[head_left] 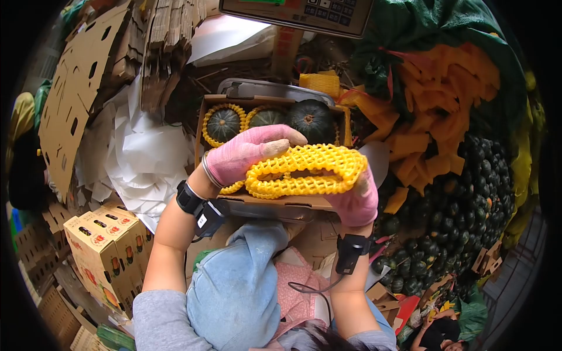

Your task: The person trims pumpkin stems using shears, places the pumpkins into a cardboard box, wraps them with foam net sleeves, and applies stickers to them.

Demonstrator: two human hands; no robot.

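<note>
Dark green squashes (486, 193) are heaped at the right, and a cardboard box (202, 126) holding more of them is set in the middle. Over its near side, a yellow foam net (307, 171) is grasped between the left hand (360, 196) and right hand (249, 153), both in pink gloves.

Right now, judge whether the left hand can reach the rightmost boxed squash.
Probably yes: the left hand is close to that squash, whose top looks uncovered, though it also touches yellow netting.
</note>
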